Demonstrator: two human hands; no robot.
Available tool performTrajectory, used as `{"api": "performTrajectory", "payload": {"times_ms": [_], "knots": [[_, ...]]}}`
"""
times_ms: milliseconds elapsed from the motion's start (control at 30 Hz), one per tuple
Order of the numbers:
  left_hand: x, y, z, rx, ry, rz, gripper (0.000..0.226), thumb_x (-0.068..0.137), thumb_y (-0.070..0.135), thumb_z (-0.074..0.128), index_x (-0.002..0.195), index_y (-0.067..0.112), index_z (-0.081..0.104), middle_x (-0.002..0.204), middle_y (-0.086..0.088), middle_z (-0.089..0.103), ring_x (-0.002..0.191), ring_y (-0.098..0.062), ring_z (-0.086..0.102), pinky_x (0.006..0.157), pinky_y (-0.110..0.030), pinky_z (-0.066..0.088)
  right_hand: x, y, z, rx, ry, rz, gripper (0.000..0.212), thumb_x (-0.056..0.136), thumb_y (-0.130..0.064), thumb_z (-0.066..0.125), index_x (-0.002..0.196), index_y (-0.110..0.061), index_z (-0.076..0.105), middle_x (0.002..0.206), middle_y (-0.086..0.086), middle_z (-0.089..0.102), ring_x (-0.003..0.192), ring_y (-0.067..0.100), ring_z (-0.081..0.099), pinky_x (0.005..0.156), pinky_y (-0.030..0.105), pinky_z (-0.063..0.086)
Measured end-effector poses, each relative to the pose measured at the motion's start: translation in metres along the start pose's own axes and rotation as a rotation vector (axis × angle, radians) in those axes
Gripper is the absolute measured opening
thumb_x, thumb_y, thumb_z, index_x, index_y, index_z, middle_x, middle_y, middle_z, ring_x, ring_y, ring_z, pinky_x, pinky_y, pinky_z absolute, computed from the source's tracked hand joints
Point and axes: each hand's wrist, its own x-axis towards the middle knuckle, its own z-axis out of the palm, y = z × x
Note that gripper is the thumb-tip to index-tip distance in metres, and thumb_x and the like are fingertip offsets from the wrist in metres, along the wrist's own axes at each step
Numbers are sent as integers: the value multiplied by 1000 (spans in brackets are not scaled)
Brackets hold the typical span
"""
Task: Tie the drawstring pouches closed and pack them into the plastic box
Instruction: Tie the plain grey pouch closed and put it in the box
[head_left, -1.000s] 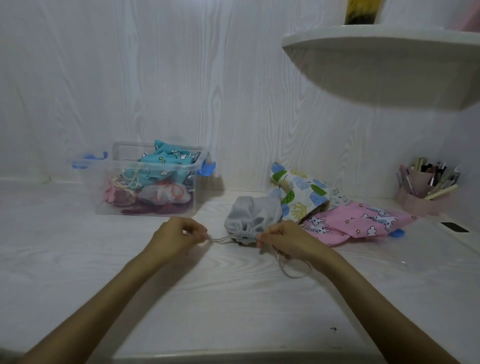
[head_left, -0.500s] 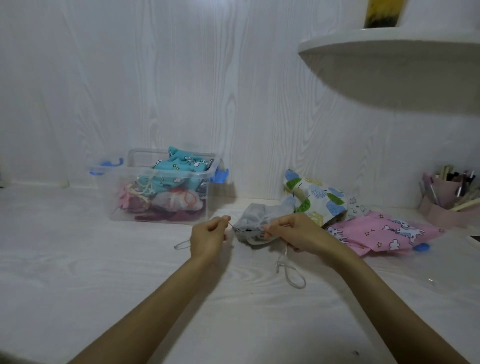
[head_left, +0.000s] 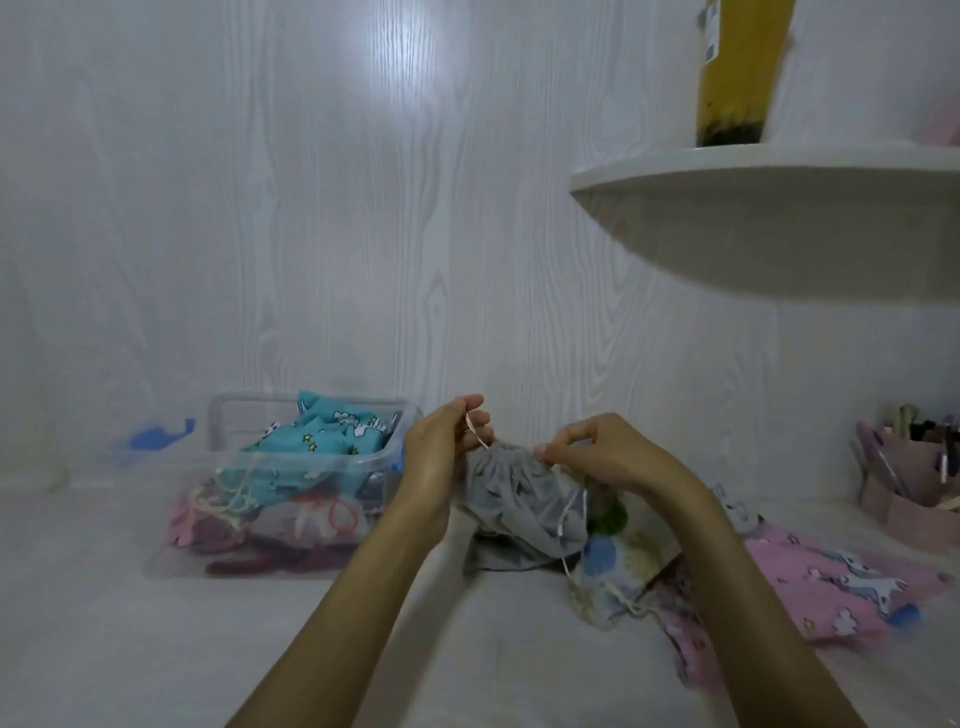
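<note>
Pouch-tying, mid-cinch: grey pouch (head_left: 519, 506) lifted just right of the plastic box (head_left: 291, 467), our left hand (head_left: 441, 457) pinching one end of the drawstring (head_left: 480, 439), right hand (head_left: 602, 457) pinching the gathered neck.
We judge the knot not made yet; we'd pull both cord ends evenly apart so the mouth puckers tight, then cross and knot close to the neck, keeping the thin slippery-looking cord from sliding out of our fingers. Grey cloth is soft, limp, pleated at the top, cord pale and thin with a loose tail hanging down. Box is clear, rigid, blue-latched, already piled with teal and pink pouches. Right of the box, under the grey pouch, leaf-print pouch (head_left: 623, 566) and pink unicorn pouch (head_left: 821, 587) lie flat, seemingly untied.
</note>
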Motion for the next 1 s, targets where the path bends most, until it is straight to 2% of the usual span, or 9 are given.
{"api": "performTrajectory", "payload": {"times_ms": [133, 233, 367, 500, 567, 633, 700, 767, 1000], "knots": [[12, -5, -4, 149, -174, -79, 20, 96, 14, 44, 83, 13, 60, 49, 10, 48, 44, -4, 45, 48, -13, 40, 14, 9, -4, -54, -29, 1, 23, 80, -29, 73, 58, -21, 70, 51, -6, 53, 54, 9, 47, 53, 21, 39], [21, -7, -4, 226, -170, -99, 21, 95, 12, 44, 82, 12, 61, 48, 9, 47, 44, -4, 44, 47, -11, 41, 22, 13, -1, -108, -58, 31, 18, 78, -29, 74, 65, -17, 74, 54, -3, 53, 56, 10, 45, 55, 23, 37], [28, -10, -14, 191, -184, -78, 19, 96, 17, 47, 94, 11, 65, 63, 8, 64, 63, -8, 59, 67, -19, 47, 27, 18, 4, -146, -93, 26, 23, 84, -33, 68, 65, -20, 70, 36, -13, 49, 50, 7, 44, 53, 19, 38], [29, -6, -19, 200, -234, -78, 21, 96, 24, 49, 95, 20, 69, 86, 9, 75, 79, -2, 70, 79, -20, 52, 24, 19, 1, -55, -186, 29, 25, 89, -33, 61, 69, -20, 70, 48, -5, 47, 44, 6, 41, 47, 17, 37], [28, 0, -17, 221, -268, -115, 21, 96, 23, 49, 95, 19, 70, 77, 11, 72, 66, -2, 67, 80, -21, 51, 23, 18, 1, -75, -240, 29, 26, 91, -32, 58, 72, -19, 69, 47, -9, 50, 41, 2, 44, 47, 16, 37], [28, 2, -14, 331, -326, -174, 21, 95, 21, 50, 96, 15, 71, 64, 11, 60, 51, -1, 53, 68, -17, 48, 18, 15, -1, -157, -328, 49, 29, 93, -35, 55, 71, -21, 68, 50, -10, 53, 42, 0, 47, 48, 14, 38], [23, 2, -13, 464, -384, -236, 22, 94, 20, 52, 98, 11, 72, 58, 10, 52, 46, -2, 43, 58, -13, 44, 10, 12, -7, -245, -437, 79, 33, 93, -39, 52, 68, -22, 66, 54, -10, 56, 48, 2, 48, 51, 15, 39], [20, 2, -16, 584, -422, -280, 24, 93, 20, 53, 102, 9, 73, 58, 9, 50, 48, -3, 40, 59, -13, 40, 2, 10, -19, -284, -493, 67, 35, 93, -39, 51, 66, -20, 63, 60, -9, 58, 55, 4, 49, 57, 15, 39], [4, -13, -10, 859, -627, -278, 25, 91, 26, 58, 95, 8, 74, 66, 8, 60, 70, -9, 49, 83, -22, 44, -9, 3, -33, -108, -296, -51, 38, 95, -38, 47, 63, -19, 54, 67, -5, 55, 70, 12, 45, 83, 24, 38]]}}
